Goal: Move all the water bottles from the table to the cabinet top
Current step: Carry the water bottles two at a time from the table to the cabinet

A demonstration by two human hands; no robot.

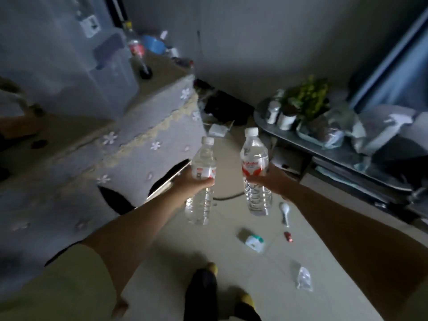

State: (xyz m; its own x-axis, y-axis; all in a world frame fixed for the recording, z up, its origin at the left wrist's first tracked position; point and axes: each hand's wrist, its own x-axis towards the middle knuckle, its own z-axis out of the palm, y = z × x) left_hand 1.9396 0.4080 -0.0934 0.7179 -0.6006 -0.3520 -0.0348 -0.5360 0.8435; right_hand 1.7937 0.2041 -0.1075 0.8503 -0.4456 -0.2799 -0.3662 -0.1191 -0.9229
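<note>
My left hand (190,184) grips a clear water bottle (203,158) with a white cap and a red-and-white label, held upright above the floor. My right hand (271,179) grips a second, similar water bottle (254,158), also upright, a little to the right of the first. Both bottles hang in the air between a cloth-covered surface (148,135) on the left and a low grey shelf (324,147) on the right. Which of these is the table or the cabinet I cannot tell.
On the covered surface stand a large translucent container (69,66), a cola bottle (136,52) and a blue bowl (152,44). The shelf holds potted plants (308,98) and bags. A spoon (284,212), small packets and a cable lie on the floor.
</note>
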